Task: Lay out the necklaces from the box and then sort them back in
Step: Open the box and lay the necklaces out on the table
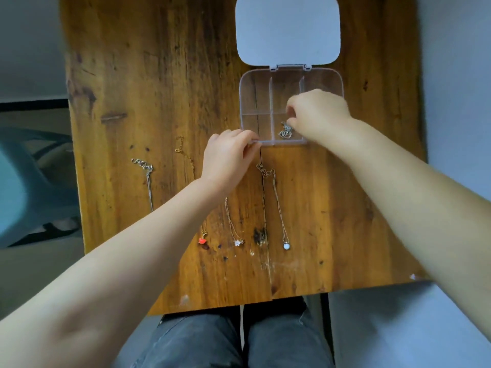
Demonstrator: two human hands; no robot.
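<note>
Both forearms reach fwd from the bottom corners, converging on the clear box [291, 108], which sits at approx 1 o'clock from table [159, 88] centre w/ its white lid [287, 30] flipped open to 12 o'clock.

Left hand [228, 155] – palm down, wrist straight, fingers curled and pinched on the box's near-left rim at its 7 o'clock corner.

Right hand [317, 115] – over the box's near-right part, knuckles up, fingers bunched narrow at the top of a silver chain [285, 131] that lies heaped in the near-middle compartment; whether the tips actually grip it, can't tell.

Four necklaces lie on the wood in near-parallel lines at 6–8 o'clock of the box:
- silver necklace [147, 176], far left, partly under the left forearm
- gold one w/ red pendant [202, 240]
- one w/ white star-like pendant [237, 242]
- one w/ round pale pendant [286, 245], just right of the left hand

Dark trousers [239, 338] show below the table edge.
</note>
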